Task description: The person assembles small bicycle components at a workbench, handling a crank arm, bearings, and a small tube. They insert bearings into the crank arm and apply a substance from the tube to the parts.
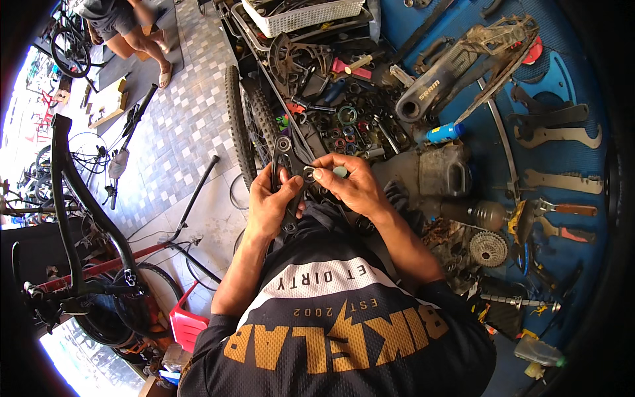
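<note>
My left hand [272, 198] is closed round a black bicycle suspension link [284, 159], its fingers and thumb wrapped about the lower part. Round bearing holes show along the link, which stands nearly upright above my lap. At the link's right side, my right hand [354, 188] is closed in a pinch, thumb and forefinger beside a small round bearing [309, 175]. A pale green round end of a small piece [340, 172] shows between the fingers of that hand. The rest of this piece is hidden by the fingers.
Beyond my hands lie bicycle tires [239, 126] and a heap of small parts [347, 126]. At right, a blue mat [575, 192] holds a crank arm [436, 83], wrenches [562, 135] and a cassette [488, 247]. A black frame [89, 198] stands left; a person [129, 30] is far left.
</note>
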### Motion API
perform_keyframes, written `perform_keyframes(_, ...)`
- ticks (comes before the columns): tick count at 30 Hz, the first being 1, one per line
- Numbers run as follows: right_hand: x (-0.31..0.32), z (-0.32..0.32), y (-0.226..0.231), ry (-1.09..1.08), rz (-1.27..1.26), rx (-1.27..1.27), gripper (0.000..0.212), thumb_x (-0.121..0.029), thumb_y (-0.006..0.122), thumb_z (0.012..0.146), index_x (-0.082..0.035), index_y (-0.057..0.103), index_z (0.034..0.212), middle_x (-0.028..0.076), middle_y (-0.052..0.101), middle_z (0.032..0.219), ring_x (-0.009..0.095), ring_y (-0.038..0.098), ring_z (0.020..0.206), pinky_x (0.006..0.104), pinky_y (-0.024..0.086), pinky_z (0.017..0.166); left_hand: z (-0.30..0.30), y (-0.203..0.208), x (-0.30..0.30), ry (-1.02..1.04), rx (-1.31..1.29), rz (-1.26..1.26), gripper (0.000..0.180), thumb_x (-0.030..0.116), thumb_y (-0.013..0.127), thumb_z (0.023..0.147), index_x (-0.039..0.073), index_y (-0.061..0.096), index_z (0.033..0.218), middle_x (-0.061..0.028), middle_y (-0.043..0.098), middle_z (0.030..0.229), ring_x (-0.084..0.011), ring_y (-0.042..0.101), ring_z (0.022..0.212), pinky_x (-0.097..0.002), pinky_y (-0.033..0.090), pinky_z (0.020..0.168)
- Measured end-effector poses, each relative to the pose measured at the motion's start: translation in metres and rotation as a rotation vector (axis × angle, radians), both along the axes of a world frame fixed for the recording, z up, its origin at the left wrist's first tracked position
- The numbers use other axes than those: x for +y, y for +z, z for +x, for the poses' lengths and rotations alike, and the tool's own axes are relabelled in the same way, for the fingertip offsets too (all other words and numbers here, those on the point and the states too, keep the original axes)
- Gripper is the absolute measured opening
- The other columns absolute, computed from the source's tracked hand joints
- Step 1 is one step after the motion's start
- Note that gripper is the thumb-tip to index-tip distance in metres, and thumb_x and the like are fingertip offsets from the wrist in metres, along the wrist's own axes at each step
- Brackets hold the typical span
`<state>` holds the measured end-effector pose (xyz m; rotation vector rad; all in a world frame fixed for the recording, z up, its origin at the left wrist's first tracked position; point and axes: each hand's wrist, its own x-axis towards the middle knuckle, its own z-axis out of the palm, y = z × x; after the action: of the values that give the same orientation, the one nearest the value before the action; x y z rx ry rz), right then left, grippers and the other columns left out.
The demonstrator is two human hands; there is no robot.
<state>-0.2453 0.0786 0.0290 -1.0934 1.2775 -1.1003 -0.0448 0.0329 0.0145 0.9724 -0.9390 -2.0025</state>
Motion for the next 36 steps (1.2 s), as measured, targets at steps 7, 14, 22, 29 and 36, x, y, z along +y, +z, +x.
perform_keyframes(7,-0.001,-0.007,0.008,0.039,-0.001,-0.113,0.032,-0.028,0.070,0.107,0.000,0.075,0.122,-0.007,0.056,0.071,0.002,0.046,0.059,0.0207,0.039,0.053,0.000,0.009,0.002,0.019,0.083,-0.004,0.023,0.003,0.069,0.101,0.008,0.046,0.101,-0.0082,0.065,0.084,-0.0171,0.068,0.060,-0.0288,0.057,0.045)
perform_keyframes(14,-0.005,-0.004,0.016,0.009,0.009,-0.084,0.032,-0.029,0.072,0.106,-0.001,0.076,0.118,-0.006,0.057,0.071,0.002,0.048,0.059,0.0208,0.040,0.053,-0.003,0.011,0.004,0.016,0.017,-0.112,0.025,0.002,0.068,0.102,0.008,0.044,0.099,-0.0067,0.064,0.086,-0.0161,0.069,0.065,-0.0289,0.058,0.048)
perform_keyframes(22,-0.007,0.000,0.020,-0.011,0.088,-0.031,0.028,-0.026,0.073,0.103,0.002,0.077,0.109,-0.002,0.071,0.088,0.005,0.059,0.082,0.0248,0.049,0.074,-0.006,0.012,0.009,0.027,-0.005,-0.195,0.027,0.001,0.069,0.102,0.008,0.043,0.099,-0.0033,0.060,0.084,-0.0129,0.069,0.067,-0.0276,0.058,0.050)
perform_keyframes(29,-0.007,0.004,0.014,-0.061,0.047,-0.020,0.027,-0.025,0.075,0.102,0.001,0.076,0.107,0.000,0.072,0.086,0.005,0.060,0.080,0.0261,0.050,0.070,-0.008,0.011,0.010,0.039,0.038,-0.214,0.028,0.001,0.070,0.101,0.008,0.043,0.097,-0.0030,0.059,0.084,-0.0124,0.068,0.067,-0.0273,0.056,0.050)
perform_keyframes(36,-0.005,0.015,0.008,-0.118,-0.109,0.136,0.025,-0.020,0.075,0.101,0.002,0.074,0.111,0.002,0.073,0.091,0.006,0.062,0.080,0.0270,0.053,0.068,-0.010,0.014,0.010,0.068,0.012,-0.264,0.029,-0.001,0.069,0.101,0.008,0.041,0.096,-0.0028,0.057,0.083,-0.0119,0.064,0.062,-0.0274,0.054,0.048)
